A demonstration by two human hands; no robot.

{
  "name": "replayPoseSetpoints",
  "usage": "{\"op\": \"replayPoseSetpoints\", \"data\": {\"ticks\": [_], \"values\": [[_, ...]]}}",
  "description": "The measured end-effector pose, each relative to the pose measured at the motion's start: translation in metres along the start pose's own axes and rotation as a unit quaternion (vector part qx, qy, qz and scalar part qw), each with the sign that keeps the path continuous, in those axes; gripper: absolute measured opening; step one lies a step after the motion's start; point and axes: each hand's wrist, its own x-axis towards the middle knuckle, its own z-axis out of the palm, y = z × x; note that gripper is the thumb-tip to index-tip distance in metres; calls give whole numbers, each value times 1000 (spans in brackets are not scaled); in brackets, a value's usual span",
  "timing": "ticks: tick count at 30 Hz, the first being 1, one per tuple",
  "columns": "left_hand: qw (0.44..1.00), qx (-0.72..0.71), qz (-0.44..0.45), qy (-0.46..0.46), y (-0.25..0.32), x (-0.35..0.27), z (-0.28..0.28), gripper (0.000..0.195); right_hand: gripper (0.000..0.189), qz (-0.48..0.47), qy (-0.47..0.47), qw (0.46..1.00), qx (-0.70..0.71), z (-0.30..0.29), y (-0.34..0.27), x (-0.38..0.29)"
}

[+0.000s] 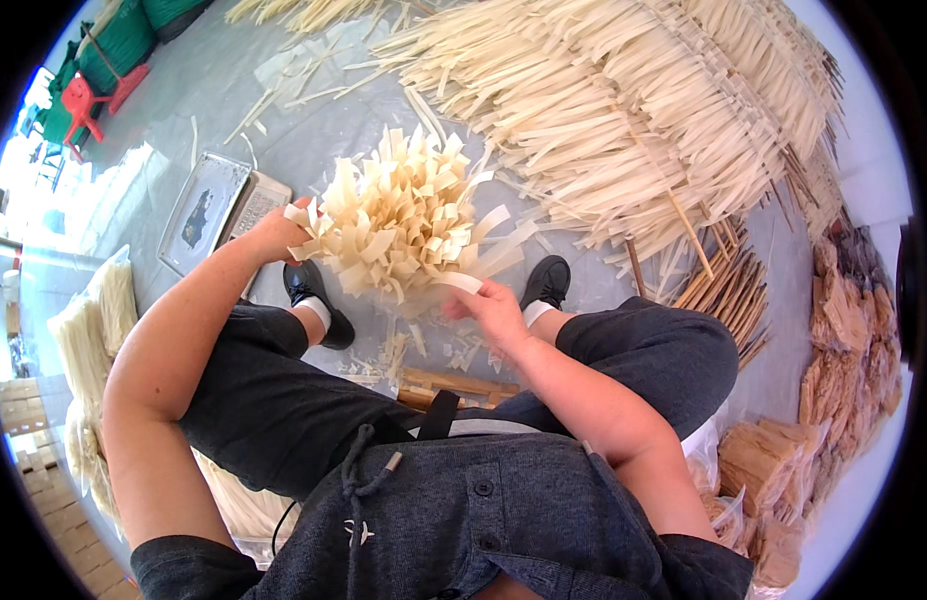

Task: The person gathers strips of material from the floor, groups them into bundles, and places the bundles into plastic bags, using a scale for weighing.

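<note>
A thick bundle of pale, flat, dried strips (403,217), much like wide noodles, is held up in front of me with its cut ends facing the camera. My left hand (280,231) grips the bundle's left side, its fingers partly hidden behind the strips. At the lower right edge, my right hand (490,311) pinches the end of one strip (460,282) between thumb and fingers. Beneath the bundle is the grey floor (373,330), with my black shoes on either side and broken strip pieces (392,352) scattered between them.
A digital scale with a worn metal pan (205,214) stands left of my foot. Long rows of strips (583,127) on poles lie ahead right, near bamboo sticks (726,300). Brown bagged packs (771,457) are at right, bagged noodles (96,322) and a red stool (79,105) at left.
</note>
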Motion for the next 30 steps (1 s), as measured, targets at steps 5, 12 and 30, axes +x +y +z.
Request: {"op": "replayPoseSetpoints", "data": {"ticks": [5,12,30], "values": [[1000,29,-5,-5,2,0,0,52,21,-43,16,997,-67,3,3,3],[1000,-9,23,8,-14,15,2,50,27,-122,40,863,-488,39,5,16],[987,-84,-102,90,5,-10,52,40,23,35,8,931,-364,-20,-77,105]]}}
